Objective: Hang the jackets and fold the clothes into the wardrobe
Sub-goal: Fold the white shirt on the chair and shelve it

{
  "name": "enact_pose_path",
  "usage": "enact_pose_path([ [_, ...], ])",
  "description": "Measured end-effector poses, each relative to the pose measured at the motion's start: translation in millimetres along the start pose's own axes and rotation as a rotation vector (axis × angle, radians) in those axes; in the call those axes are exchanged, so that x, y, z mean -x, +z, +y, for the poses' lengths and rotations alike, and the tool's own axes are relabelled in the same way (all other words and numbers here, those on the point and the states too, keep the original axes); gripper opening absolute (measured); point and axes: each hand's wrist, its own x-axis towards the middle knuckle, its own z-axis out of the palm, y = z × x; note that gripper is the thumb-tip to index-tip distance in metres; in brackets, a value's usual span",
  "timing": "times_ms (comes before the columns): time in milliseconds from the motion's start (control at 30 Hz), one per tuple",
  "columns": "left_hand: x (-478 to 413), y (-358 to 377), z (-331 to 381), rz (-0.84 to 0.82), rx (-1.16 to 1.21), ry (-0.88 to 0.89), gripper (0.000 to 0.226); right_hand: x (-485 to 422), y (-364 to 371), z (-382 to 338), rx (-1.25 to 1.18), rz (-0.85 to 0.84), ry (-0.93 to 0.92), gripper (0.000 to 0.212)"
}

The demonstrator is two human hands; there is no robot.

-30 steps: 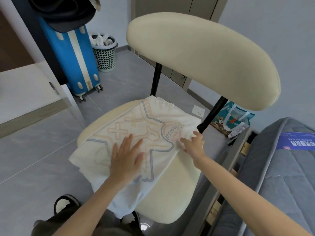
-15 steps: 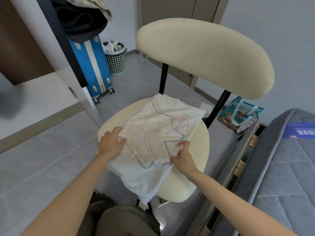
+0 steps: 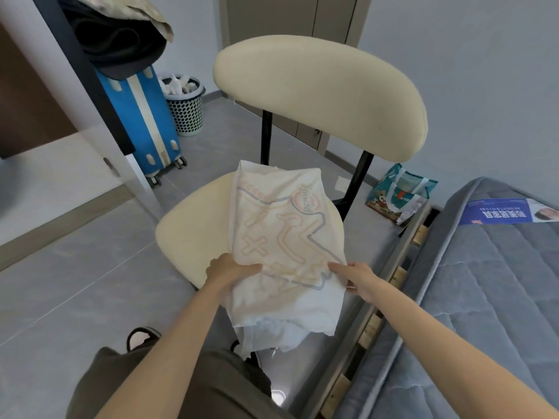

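On the cream chair seat (image 3: 193, 234) beside a bare mattress (image 3: 484, 291), a person handles a white printed T-shirt (image 3: 284, 231), folded to a narrow panel. Its far end lies at the seat's back edge and its near end hangs over the front edge. The left hand (image 3: 230, 272) grips the shirt's left side at the front edge of the seat, thumb on top. The right hand (image 3: 358, 278) pinches the opposite side, its fingers (image 3: 337, 266) closed on the cloth.

The shirt appears to be partly folded: the sides are turned in, but the loose lower part looks unfolded, so a last fold and the carry to storage seem to remain. The tall closed doors (image 3: 287, 22) behind the chair, probably the wardrobe, show nothing of what may be inside. A heap of dark clothes (image 3: 118, 46) sits at the upper left above a blue suitcase (image 3: 136, 116), which suggests that more garments are waiting. No hung jacket is in view.
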Motion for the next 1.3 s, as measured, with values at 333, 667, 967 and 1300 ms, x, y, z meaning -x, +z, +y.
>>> enact_pose_path([
  [333,36,-21,-10,0.043,0.505,0.317,0.024,35,-23,-27,-0.079,-0.114,-0.424,0.017],
  [667,141,-139,54,0.337,0.189,0.828,0.078,161,-51,-94,-0.244,-0.065,-1.008,0.02],
  [967,202,-159,52,0.213,0.211,0.827,0.039,203,-48,-96,-0.298,-0.074,-1.012,0.018],
  [1300,99,-133,38,0.342,-0.075,0.647,0.026,106,-17,-102,0.054,-0.019,-0.714,0.022],
])
